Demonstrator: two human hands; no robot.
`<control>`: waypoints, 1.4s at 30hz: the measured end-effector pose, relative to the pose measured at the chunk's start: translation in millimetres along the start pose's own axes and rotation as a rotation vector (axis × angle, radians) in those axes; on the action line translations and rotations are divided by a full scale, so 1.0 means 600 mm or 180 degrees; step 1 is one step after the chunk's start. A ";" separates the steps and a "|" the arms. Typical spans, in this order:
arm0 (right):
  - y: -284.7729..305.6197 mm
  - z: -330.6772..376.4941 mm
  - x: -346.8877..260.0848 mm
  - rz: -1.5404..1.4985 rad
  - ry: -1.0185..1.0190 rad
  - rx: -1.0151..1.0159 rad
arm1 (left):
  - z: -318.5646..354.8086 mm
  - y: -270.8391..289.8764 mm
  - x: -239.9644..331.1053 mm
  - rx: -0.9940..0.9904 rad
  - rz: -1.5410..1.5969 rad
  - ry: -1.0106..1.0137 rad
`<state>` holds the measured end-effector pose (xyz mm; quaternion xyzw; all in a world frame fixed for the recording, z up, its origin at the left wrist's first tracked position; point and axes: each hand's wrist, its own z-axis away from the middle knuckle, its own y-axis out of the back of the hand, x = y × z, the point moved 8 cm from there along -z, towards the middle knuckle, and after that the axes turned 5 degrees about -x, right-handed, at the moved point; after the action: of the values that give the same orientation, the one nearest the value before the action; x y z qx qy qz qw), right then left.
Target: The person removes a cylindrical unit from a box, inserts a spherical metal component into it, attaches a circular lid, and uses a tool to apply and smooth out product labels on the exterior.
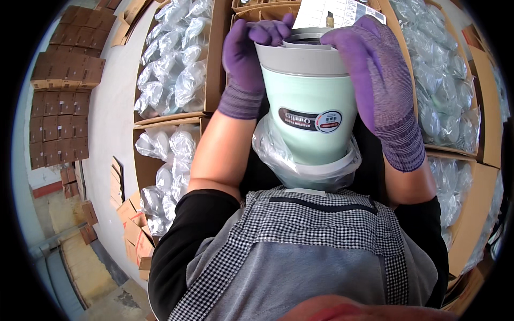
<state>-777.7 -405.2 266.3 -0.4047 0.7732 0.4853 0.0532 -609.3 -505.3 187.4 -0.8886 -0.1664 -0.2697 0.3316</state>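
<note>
A mint-green insulated flask (310, 91) with a grey collar stands tilted in front of my chest, a label on its side. Clear plastic bag (278, 147) is bunched round its lower end. My left hand (246, 53), in a purple knit glove, curls its fingers over the left side of the collar. From the right, my right hand (369, 69), gloved alike and slightly blurred, grips the collar, its fingers bent over the rim. The top of the flask shows a dark round opening or lid, partly covered by my fingers.
Cardboard boxes of plastic-wrapped items stand on the left (176, 64) and right (439, 75). Behind the flask lies a printed sheet (342, 12) on another open carton. Stacked brown cartons (59, 123) stand far left, and flattened cardboard (136, 235) lies on the floor.
</note>
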 end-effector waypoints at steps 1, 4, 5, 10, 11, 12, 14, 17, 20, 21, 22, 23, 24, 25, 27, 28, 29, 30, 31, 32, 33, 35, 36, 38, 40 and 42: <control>0.002 -0.006 -0.016 0.0549 -0.0028 0.0104 | -0.004 0.016 -0.024 -0.0024 0.0400 0.0092; 0.005 -0.022 0.036 0.0056 0.0858 -0.0216 | -0.007 0.028 -0.045 0.0534 -0.0210 0.0707; 0.001 -0.028 0.103 -0.1158 0.0379 -0.0553 | -0.015 0.004 -0.026 0.0778 -0.0977 0.1123; -0.073 -0.013 0.178 -0.3782 -0.0306 -0.0329 | -0.048 -0.198 0.067 -0.0379 -0.3512 0.0399; -0.088 0.004 0.201 -0.3820 -0.0797 -0.0206 | -0.046 -0.219 0.061 -0.0648 -0.3623 0.0158; -0.074 0.001 0.174 -0.3425 -0.0703 -0.0176 | -0.049 -0.215 0.053 -0.0804 -0.4214 0.0109; -0.045 0.008 0.097 -0.2354 -0.0313 -0.0022 | -0.026 -0.109 0.037 -0.0266 -0.2806 0.0492; 0.006 0.001 -0.018 -0.0404 0.0468 0.0129 | 0.001 0.000 -0.019 0.0476 -0.0300 0.0559; 0.006 -0.029 0.055 -0.1213 0.0362 -0.0162 | -0.014 0.015 -0.054 0.0633 0.0012 0.0998; 0.008 -0.043 0.100 -0.1920 0.0157 -0.0210 | -0.023 0.015 -0.059 0.0607 -0.0099 0.1101; 0.009 -0.042 0.141 -0.2070 -0.0051 0.0218 | -0.032 0.005 -0.066 0.0557 -0.0040 0.1191; -0.014 -0.040 0.154 -0.2567 0.0096 0.0018 | -0.038 -0.005 -0.068 0.0529 -0.0009 0.1293; -0.041 -0.035 0.162 -0.3080 0.0257 -0.0197 | -0.038 -0.009 -0.068 0.0521 0.0009 0.1390; -0.054 -0.028 0.183 -0.3544 0.0261 0.0031 | -0.035 -0.002 -0.073 0.0535 -0.0113 0.1511; -0.062 -0.032 0.180 -0.3605 0.0050 -0.0046 | -0.036 -0.012 -0.063 0.0038 0.0101 0.1021; -0.063 -0.033 0.178 -0.3629 -0.0055 -0.0084 | -0.035 -0.017 -0.057 -0.0216 0.0211 0.0776; -0.057 -0.036 0.172 -0.3592 -0.0195 -0.0141 | -0.025 -0.009 -0.052 -0.0056 -0.0438 0.0530; -0.045 -0.043 0.162 -0.3561 -0.0332 -0.0191 | -0.020 -0.016 -0.045 -0.0101 -0.0859 0.0628; -0.045 -0.047 0.160 -0.3531 -0.0469 -0.0244 | -0.018 -0.021 -0.028 -0.0149 -0.1281 0.0721; -0.056 -0.048 0.182 -0.3887 -0.0819 -0.0123 | -0.019 -0.024 -0.018 -0.0214 -0.1682 0.0793; -0.066 -0.054 0.208 -0.4228 -0.1163 -0.0005 | -0.013 0.007 -0.020 0.0479 -0.1528 0.1101; -0.067 -0.057 0.211 -0.4452 -0.1408 0.0083 | -0.027 0.003 -0.013 0.0441 -0.1640 0.1059; -0.064 -0.056 0.198 -0.4447 -0.1448 0.0001 | -0.027 0.003 -0.009 0.0382 -0.1676 0.1038; -0.061 -0.050 0.179 -0.4430 -0.1538 -0.0147 | -0.034 0.000 -0.001 0.0241 -0.1733 0.0994; -0.064 -0.048 0.181 -0.4522 -0.1544 -0.0139 | -0.044 -0.012 -0.002 0.0293 -0.1778 0.0908; -0.065 -0.047 0.185 -0.4588 -0.1568 -0.0163 | -0.053 -0.015 -0.006 0.0122 -0.1796 0.0934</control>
<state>-816.4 -499.1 200.4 -0.6906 0.2720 0.4246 0.5184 -628.0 -520.7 210.1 -0.7526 -0.3617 -0.4732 0.2809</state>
